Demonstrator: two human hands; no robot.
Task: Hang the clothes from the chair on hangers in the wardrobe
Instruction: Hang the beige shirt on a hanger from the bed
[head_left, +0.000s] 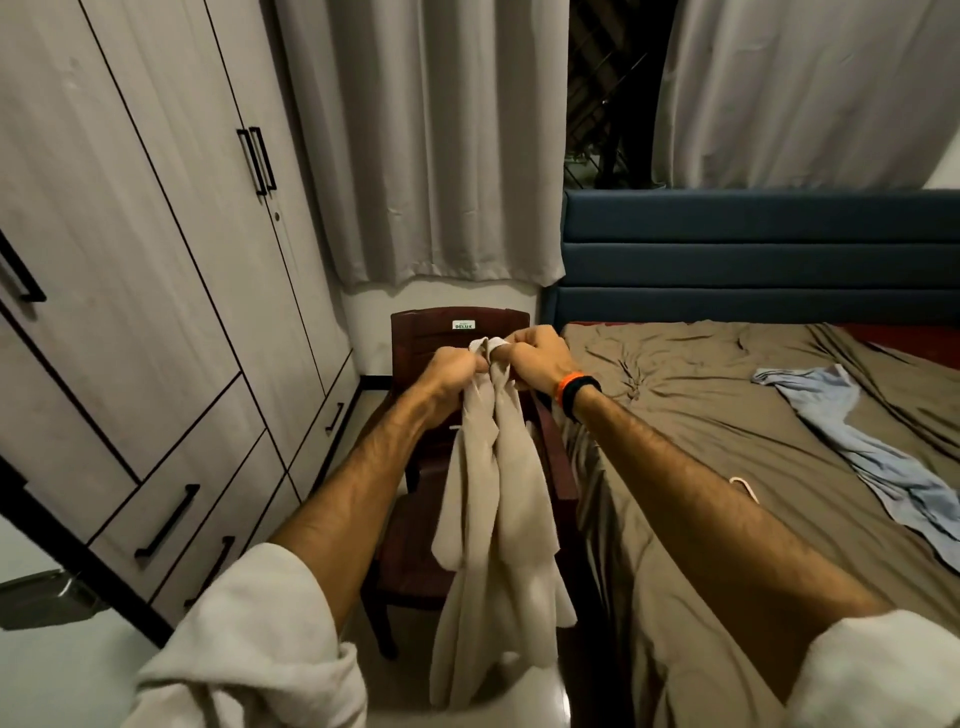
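Observation:
A beige garment (498, 519) hangs down from both my hands in front of the dark red chair (415, 540). My left hand (457, 371) and my right hand (530, 358) both grip its top edge, close together, fingers curled round the cloth. The wardrobe (156, 312) stands at the left with all its doors closed. A light blue garment (872, 457) lies spread on the bed. A white hanger hook (744, 488) shows on the bed just beyond my right forearm; the rest of the hanger is hidden.
The bed (727, 441) with a brown sheet fills the right side, its blue headboard (753, 254) behind. Grey curtains (431, 145) hang at the back. Wardrobe drawers (171, 519) with black handles sit low at the left. Pale floor shows around the chair.

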